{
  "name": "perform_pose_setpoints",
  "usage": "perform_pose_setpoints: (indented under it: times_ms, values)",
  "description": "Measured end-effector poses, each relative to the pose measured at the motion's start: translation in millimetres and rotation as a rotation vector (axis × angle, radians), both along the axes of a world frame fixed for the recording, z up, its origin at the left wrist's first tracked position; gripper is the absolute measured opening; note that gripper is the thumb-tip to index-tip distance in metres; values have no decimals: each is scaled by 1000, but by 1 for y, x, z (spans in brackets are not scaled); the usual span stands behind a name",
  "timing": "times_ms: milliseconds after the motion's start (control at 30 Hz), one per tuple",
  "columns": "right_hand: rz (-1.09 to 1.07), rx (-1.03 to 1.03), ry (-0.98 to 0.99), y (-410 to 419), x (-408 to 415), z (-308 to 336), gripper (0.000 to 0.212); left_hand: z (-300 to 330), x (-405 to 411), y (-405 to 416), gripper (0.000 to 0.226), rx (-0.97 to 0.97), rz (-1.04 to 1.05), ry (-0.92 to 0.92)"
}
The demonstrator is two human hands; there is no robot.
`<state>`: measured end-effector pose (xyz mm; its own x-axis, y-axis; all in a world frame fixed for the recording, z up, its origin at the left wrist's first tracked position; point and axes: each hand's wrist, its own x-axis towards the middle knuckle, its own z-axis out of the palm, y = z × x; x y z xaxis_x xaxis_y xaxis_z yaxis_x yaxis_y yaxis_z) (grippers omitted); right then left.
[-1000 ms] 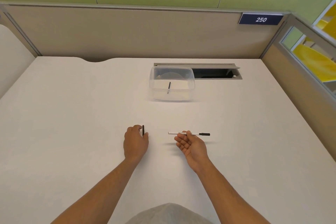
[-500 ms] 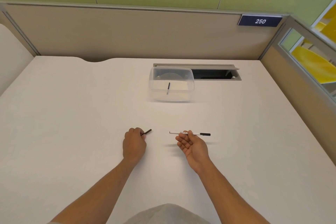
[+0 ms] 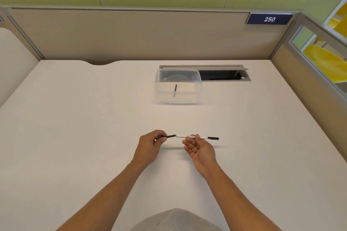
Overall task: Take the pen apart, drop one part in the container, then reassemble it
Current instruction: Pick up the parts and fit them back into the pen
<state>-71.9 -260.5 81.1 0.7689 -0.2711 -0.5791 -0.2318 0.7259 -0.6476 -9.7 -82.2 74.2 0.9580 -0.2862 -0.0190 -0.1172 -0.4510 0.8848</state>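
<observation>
- The left hand (image 3: 150,146) is closed in a pinch, thumb and fingertips gripping a short black pen part (image 3: 170,136) by its left end, so that the free end points right toward the barrel.
- The right hand (image 3: 200,148) lies palm up with the fingers mostly spread. Only the thumb and a fingertip pinch the white pen barrel (image 3: 187,136) near its middle, holding it level and crosswise, with its dark end (image 3: 213,138) out to the right.
- The black part's tip sits just at the barrel's open left end; whether it has entered cannot be told. Both pieces lie along one line, which I judge is meant to let the part slide straight in.
- Both hands hover just above the bench (image 3: 75,137), near the person, with a thin shadow beneath the pen.
- Farther away, well apart from the hands, stands the clear container (image 3: 161,82), with one thin dark piece (image 3: 175,90) lying in it, so the drop step looks done.
- Behind the container, an open cable slot (image 3: 221,75) is set into the bench.
- Reassembly appears to be under way; a misaligned push could make the small part slip.
</observation>
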Motion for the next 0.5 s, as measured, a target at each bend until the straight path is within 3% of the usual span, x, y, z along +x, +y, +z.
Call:
perform_pose_setpoints:
  times_ms: [500]
  values:
    - [36,-67,-16,0,0,3,23,5,1,0,15,-2,-9,17]
